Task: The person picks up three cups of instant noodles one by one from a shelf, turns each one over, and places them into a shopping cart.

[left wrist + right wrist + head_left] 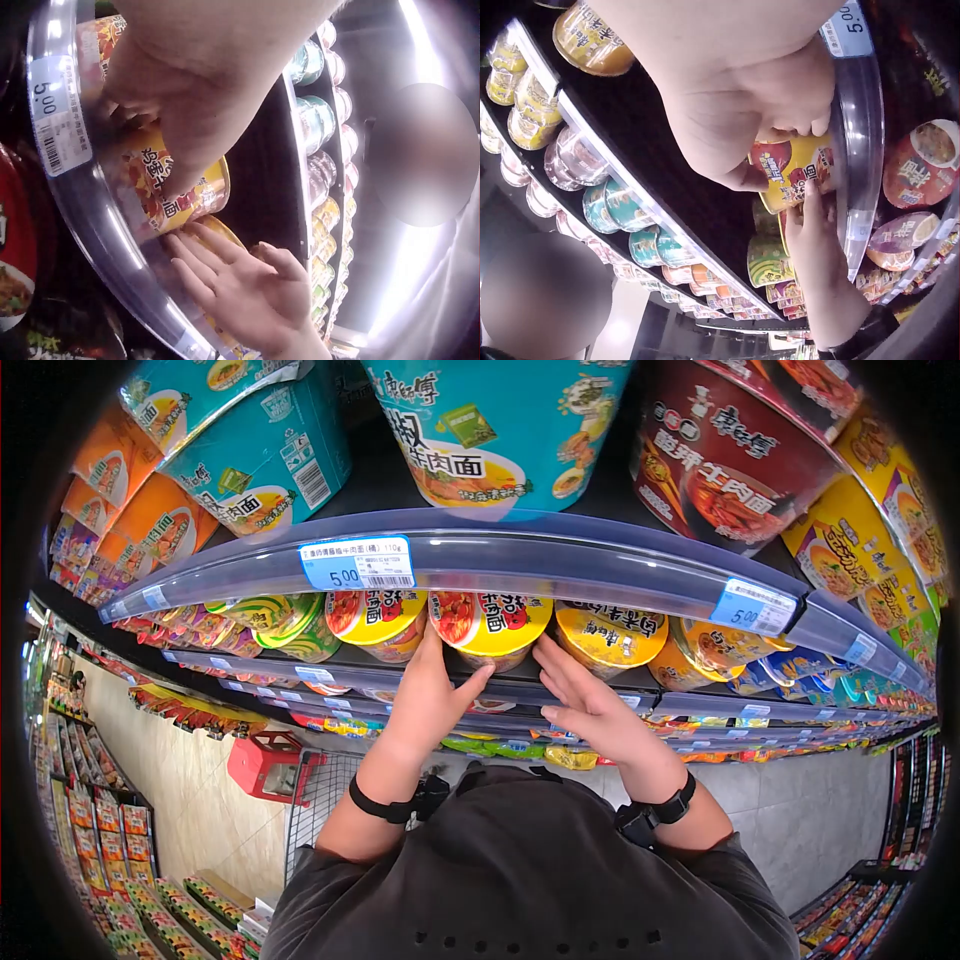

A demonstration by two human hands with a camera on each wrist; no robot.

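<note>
A cup of instant noodles (490,622) with a yellow and red lid stands at the front of a shelf, between both hands. My left hand (432,695) has its fingers at the cup's left side and its thumb spread near the lower front. On the other side, my right hand (590,705) reaches to the cup with fairly straight fingertips. The left wrist view shows the right hand's (247,292) open palm beside the cup (184,184). In the right wrist view, the left hand's (817,255) index finger lies against the cup's yellow side (784,187).
Close above the hands runs a clear shelf edge (500,555) with price tags. Similar yellow-lidded cups (375,622) flank the handled one. Large teal noodle tubs (490,430) and a dark red tub (735,450) stand overhead. A shopping cart (310,790) and red box (265,768) are at lower left.
</note>
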